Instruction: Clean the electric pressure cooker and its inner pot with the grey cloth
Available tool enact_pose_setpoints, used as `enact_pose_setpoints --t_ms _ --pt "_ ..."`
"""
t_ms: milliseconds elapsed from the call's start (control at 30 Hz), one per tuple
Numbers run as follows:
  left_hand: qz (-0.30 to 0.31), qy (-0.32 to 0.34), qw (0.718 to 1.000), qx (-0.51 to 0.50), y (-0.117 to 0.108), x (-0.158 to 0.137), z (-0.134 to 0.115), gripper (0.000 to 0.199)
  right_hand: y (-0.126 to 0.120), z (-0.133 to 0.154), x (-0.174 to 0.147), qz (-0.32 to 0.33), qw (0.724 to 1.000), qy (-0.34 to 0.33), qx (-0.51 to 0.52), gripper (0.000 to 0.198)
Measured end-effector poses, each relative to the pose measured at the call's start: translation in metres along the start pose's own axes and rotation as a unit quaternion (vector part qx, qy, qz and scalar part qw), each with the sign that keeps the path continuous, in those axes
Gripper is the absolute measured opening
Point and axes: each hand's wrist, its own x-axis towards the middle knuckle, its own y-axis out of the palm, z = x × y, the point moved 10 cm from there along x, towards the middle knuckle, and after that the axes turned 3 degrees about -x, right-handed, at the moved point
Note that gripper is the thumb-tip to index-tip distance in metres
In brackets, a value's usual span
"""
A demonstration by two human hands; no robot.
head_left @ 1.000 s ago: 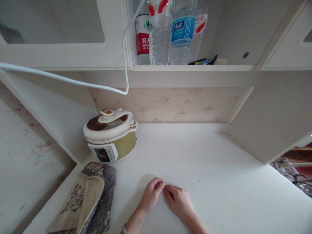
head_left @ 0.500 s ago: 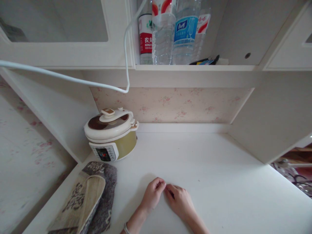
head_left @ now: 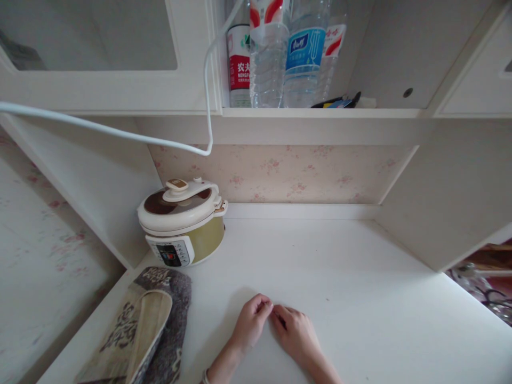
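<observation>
My left hand point(head_left: 252, 321) is closed, its thumb and fingertips pressed together just above the white countertop point(head_left: 384, 325). Close beside it, my right hand point(head_left: 295, 329) is also closed with curled fingers. The fingertips of both hands meet, or nearly so. If anything is pinched between them, it is too small or too hidden to make out. A band circles my left wrist. To the left of my hands lies a folded grey and beige patterned mat point(head_left: 160, 320). Behind the mat stands an electric pressure cooker point(head_left: 184, 224) with its lid on.
Above the counter, an open shelf point(head_left: 384, 113) holds several plastic bottles point(head_left: 304, 58) and a small dark item. A white cable point(head_left: 120, 134) hangs across the upper left. Cabinet side panels point(head_left: 452, 186) bound the counter, and floral wallpaper point(head_left: 280, 173) covers the back.
The view has shifted very slightly, so everything sits a little lower in the picture. My hands keep the same closed pose, fingertips together.
</observation>
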Motion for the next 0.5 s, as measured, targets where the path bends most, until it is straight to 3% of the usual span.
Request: enact_pose_setpoints --t_ms 500 --pt "-0.002 0.002 1.0 0.008 -0.0004 0.0009 0.0042 0.031 -0.0024 0.0029 -0.002 0.005 1.0 0.0 0.002 0.024"
